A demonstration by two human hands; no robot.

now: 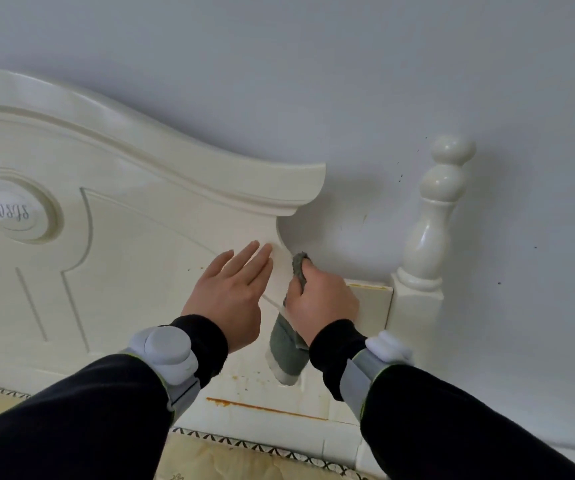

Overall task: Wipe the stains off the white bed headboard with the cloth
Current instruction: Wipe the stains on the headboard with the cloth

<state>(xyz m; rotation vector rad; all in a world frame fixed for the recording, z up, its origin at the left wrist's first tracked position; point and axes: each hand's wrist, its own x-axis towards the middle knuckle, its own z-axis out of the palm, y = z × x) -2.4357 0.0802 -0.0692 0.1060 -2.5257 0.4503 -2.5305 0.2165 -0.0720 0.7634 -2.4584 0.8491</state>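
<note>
The white carved headboard (133, 237) fills the left and middle of the head view, against a pale wall. My right hand (320, 299) grips a grey-green cloth (288, 355) and presses its bunched top against the headboard's curved right edge; the cloth's tail hangs below my wrist. My left hand (232, 292) lies flat on the panel just left of it, fingers straight. An orange-brown stain streak (262, 408) runs along the lower rail, with small specks above it.
A turned white bedpost (433, 216) stands at the right end. The mattress edge with patterned trim (244, 445) runs along the bottom. An oval badge with lettering (10, 209) sits at the left. The wall (348, 81) bears small dark marks.
</note>
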